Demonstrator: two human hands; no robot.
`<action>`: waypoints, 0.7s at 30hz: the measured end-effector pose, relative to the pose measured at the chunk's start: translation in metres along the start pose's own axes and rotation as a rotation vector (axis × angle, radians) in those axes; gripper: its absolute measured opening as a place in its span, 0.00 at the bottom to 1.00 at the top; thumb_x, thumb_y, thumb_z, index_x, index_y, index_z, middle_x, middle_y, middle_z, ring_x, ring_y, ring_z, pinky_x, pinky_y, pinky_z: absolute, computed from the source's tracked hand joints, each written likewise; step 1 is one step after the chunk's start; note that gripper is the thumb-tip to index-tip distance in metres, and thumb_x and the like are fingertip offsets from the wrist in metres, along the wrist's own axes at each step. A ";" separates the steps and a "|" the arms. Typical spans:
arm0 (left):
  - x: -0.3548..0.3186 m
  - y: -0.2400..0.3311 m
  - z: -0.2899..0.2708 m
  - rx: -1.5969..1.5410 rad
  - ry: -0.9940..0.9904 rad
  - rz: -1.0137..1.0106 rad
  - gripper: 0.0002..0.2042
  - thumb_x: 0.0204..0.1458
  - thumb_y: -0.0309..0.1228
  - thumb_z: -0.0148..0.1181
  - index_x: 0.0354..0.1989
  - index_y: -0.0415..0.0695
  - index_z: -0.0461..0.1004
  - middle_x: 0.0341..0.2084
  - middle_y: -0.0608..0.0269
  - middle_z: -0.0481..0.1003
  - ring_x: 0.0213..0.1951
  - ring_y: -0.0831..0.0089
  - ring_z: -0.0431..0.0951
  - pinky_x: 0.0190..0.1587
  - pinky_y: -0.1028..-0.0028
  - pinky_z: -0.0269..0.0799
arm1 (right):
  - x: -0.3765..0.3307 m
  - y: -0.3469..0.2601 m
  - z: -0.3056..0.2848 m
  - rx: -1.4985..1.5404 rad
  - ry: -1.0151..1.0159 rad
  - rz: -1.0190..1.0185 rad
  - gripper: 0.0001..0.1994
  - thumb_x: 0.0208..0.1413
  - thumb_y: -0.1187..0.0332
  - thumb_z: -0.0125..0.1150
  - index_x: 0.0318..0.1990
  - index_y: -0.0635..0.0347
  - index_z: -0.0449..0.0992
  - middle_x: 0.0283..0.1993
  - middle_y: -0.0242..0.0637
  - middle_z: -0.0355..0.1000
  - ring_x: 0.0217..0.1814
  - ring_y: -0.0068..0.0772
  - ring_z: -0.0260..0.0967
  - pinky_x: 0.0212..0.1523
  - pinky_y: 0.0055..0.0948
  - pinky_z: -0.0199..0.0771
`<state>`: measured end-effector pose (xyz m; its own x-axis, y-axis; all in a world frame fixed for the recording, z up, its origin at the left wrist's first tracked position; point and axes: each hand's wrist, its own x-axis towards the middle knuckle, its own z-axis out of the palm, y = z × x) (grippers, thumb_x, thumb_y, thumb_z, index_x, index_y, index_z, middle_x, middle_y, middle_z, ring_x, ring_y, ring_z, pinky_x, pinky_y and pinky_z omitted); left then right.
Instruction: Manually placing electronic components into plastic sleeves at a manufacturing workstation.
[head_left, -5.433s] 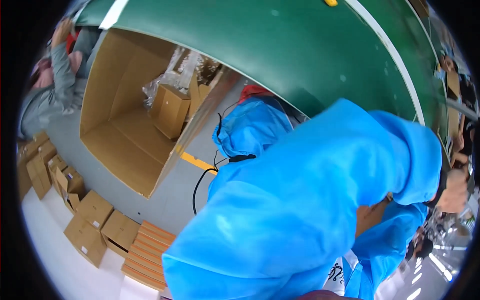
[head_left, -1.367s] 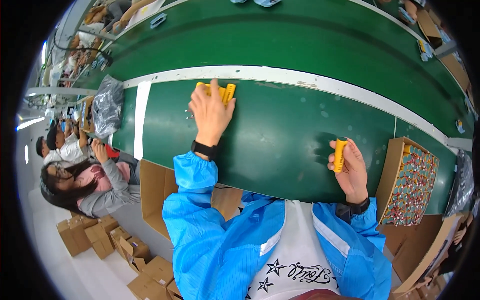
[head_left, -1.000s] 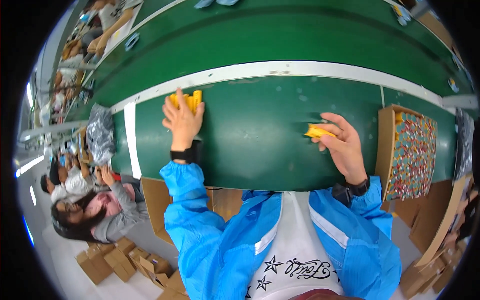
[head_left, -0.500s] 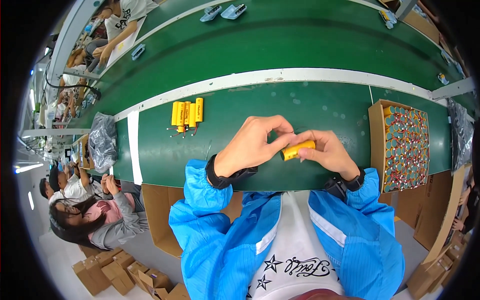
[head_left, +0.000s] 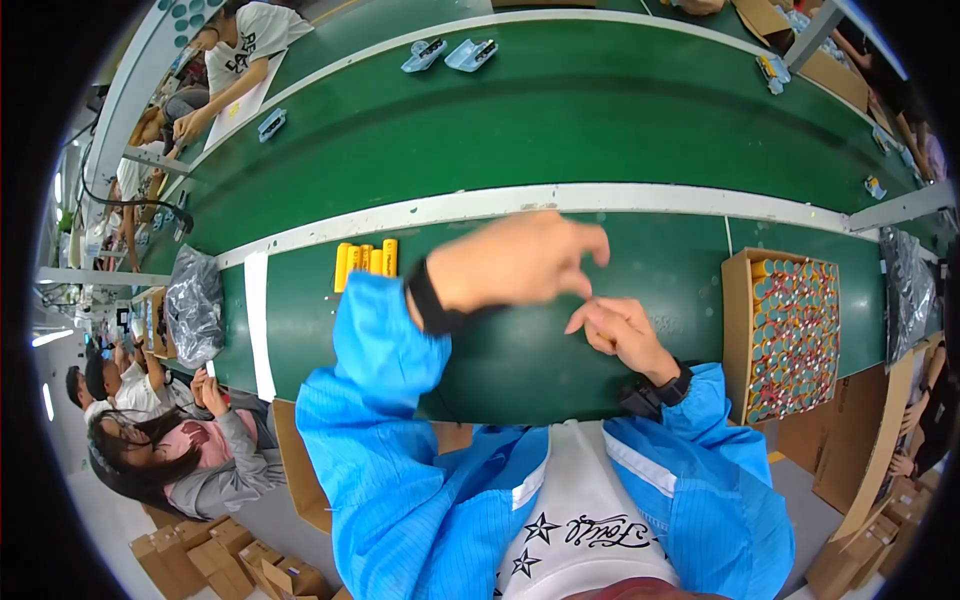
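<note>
My left hand (head_left: 522, 260) is raised over the green bench, smeared by motion, with thumb and forefinger apart and nothing visible between them. Its palm side is hidden. Close by on the right, my right hand (head_left: 625, 335) has its fingers curled and pinched together; whatever they may hold is too small or hidden. Several yellow cylindrical batteries (head_left: 366, 262) stand in a group left of my left hand, partly covered by my blue sleeve. To the right of my right hand, an open cardboard box (head_left: 738, 335) is packed with similar cells with red wires.
A white ledge (head_left: 560, 197) separates the bench from a green conveyor belt (head_left: 550, 110) carrying open blue casings (head_left: 470, 55). A white strip (head_left: 258, 325) crosses the bench at left, near a grey plastic bag (head_left: 195, 305). A co-worker (head_left: 195, 440) sits at left.
The yellow battery that was in my right hand no longer shows. My left hand has lifted away from my right and moves fast. The whole view has shifted somewhat, with the bench lower in it.
</note>
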<state>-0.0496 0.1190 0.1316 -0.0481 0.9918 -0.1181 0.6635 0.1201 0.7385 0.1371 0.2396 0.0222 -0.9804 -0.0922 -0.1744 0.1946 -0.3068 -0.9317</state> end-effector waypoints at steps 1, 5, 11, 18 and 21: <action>0.018 -0.019 -0.014 0.016 0.073 -0.033 0.13 0.49 0.32 0.65 0.40 0.39 0.76 0.25 0.52 0.78 0.31 0.60 0.79 0.34 0.65 0.74 | 0.003 0.008 -0.009 -0.014 0.009 -0.002 0.13 0.64 0.63 0.50 0.41 0.67 0.73 0.20 0.32 0.64 0.20 0.17 0.59 0.21 0.19 0.56; 0.071 -0.170 -0.088 0.152 0.481 -0.381 0.21 0.47 0.40 0.65 0.48 0.43 0.75 0.36 0.50 0.79 0.40 0.56 0.79 0.44 0.63 0.75 | 0.014 0.037 -0.028 0.158 0.335 -0.114 0.19 0.66 0.59 0.42 0.30 0.65 0.70 0.14 0.31 0.59 0.14 0.18 0.52 0.17 0.20 0.52; 0.114 -0.289 -0.105 0.419 0.801 -0.738 0.18 0.49 0.41 0.63 0.49 0.54 0.77 0.49 0.54 0.72 0.52 0.51 0.73 0.54 0.60 0.69 | 0.020 0.040 -0.027 0.229 0.361 -0.126 0.20 0.68 0.58 0.40 0.28 0.63 0.66 0.15 0.32 0.59 0.15 0.19 0.54 0.18 0.20 0.54; 0.110 -0.272 -0.103 0.671 0.714 -0.678 0.13 0.50 0.38 0.61 0.44 0.53 0.79 0.42 0.55 0.75 0.47 0.54 0.75 0.48 0.57 0.71 | 0.027 0.025 -0.019 0.198 0.431 -0.134 0.18 0.70 0.58 0.37 0.36 0.63 0.66 0.18 0.35 0.60 0.15 0.22 0.53 0.17 0.22 0.56; 0.072 -0.229 -0.098 0.702 0.656 -0.544 0.12 0.50 0.37 0.62 0.41 0.50 0.79 0.41 0.53 0.76 0.45 0.54 0.76 0.47 0.58 0.72 | 0.032 0.025 -0.018 0.207 0.506 -0.175 0.18 0.71 0.58 0.35 0.38 0.62 0.66 0.21 0.35 0.62 0.16 0.22 0.54 0.18 0.22 0.57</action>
<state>-0.2784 0.1671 0.0193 -0.7112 0.6690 0.2161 0.7000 0.7023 0.1297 0.1097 0.2461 -0.0130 -0.8818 0.4264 -0.2016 -0.0199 -0.4607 -0.8874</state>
